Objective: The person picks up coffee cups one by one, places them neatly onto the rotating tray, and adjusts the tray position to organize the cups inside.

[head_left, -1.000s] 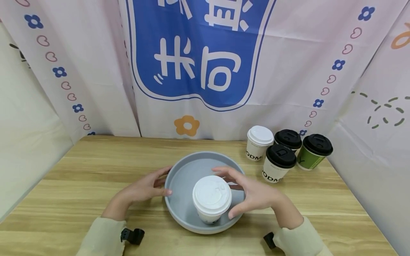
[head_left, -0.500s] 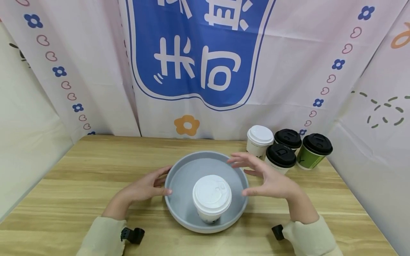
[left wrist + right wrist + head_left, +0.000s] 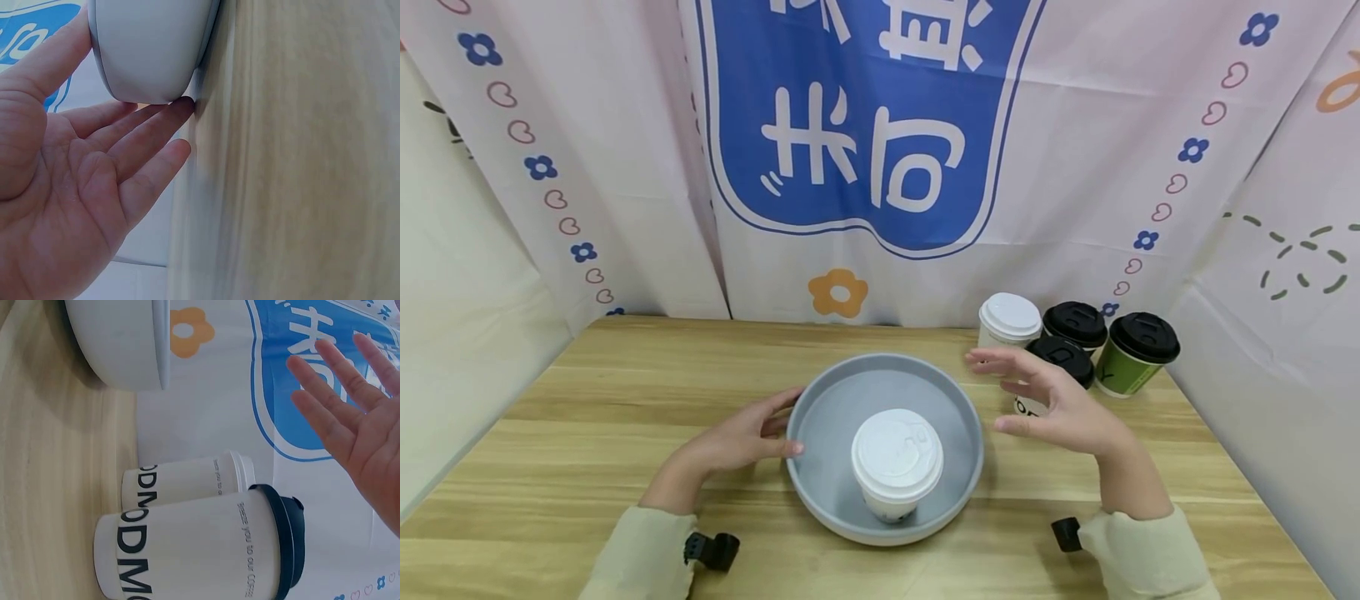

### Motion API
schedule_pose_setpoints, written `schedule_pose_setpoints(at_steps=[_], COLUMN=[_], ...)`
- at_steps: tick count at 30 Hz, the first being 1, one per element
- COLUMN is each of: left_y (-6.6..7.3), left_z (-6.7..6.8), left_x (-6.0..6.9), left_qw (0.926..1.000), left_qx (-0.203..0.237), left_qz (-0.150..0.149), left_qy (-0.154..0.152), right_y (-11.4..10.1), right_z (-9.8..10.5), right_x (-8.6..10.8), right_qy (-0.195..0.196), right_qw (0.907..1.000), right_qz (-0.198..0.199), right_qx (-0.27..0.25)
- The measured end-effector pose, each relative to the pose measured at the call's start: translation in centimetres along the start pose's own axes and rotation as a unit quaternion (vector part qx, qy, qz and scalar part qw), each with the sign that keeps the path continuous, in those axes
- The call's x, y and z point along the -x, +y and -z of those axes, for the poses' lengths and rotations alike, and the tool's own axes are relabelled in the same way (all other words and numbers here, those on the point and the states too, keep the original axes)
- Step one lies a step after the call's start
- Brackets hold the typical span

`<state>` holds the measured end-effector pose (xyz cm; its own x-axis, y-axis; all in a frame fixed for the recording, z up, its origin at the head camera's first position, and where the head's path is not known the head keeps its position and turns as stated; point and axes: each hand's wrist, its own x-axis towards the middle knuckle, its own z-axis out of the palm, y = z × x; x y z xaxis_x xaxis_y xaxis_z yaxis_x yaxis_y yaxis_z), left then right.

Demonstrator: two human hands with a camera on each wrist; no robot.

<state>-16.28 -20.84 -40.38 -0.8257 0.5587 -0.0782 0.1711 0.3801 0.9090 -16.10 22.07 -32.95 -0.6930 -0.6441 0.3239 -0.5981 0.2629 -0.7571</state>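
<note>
A round grey tray (image 3: 827, 417) lies on the table, and a white-lidded paper cup (image 3: 897, 458) stands upright in its front part. My left hand (image 3: 737, 437) grips the tray's left side, the thumb at the rim and the fingertips low against the outer wall (image 3: 150, 50). To the right of the tray, my right hand (image 3: 1060, 408) hovers with spread fingers, holding nothing. It partly covers a black-lidded white cup (image 3: 1060, 360) in the head view. In the right wrist view the hand (image 3: 369, 419) is clear of that cup (image 3: 194, 544).
At the back right stand another white-lidded cup (image 3: 1009, 318), a second black-lidded cup (image 3: 1075, 323) and a green cup with a black lid (image 3: 1131, 362). A printed curtain (image 3: 925, 283) hangs behind the wooden table (image 3: 625, 400).
My right hand has moved away from the white-lidded cup in the tray, going right and back toward the group of cups. The left hand, the tray and its cup have stayed put.
</note>
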Motion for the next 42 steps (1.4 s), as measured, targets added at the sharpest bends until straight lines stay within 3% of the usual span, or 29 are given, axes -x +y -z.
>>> schedule_pose_setpoints(at_steps=[17,28,36,42], left_y=[-0.1,-0.1,0.0,0.0], left_z=[0.1,0.1,0.0,0.0], left_x=[-0.2,-0.1,0.0,0.0], left_qw=[0.9999,1.0000,1.0000,1.0000], left_qx=[-0.001,-0.006,-0.003,-0.001], left_qz=[-0.010,-0.008,-0.005,0.001], left_qy=[-0.004,0.000,0.000,0.000], right_y=[0.1,1.3,1.9,2.7], right_z=[3.4,4.9,5.7,6.2], right_x=[2.2,3.4,4.2,4.7], right_qy=[0.104,0.160,0.213,0.224], right_qw=[0.9946,0.9868,0.9765,0.9732], right_qz=[0.008,-0.012,-0.036,-0.051], right_qx=[-0.006,-0.019,0.001,0.004])
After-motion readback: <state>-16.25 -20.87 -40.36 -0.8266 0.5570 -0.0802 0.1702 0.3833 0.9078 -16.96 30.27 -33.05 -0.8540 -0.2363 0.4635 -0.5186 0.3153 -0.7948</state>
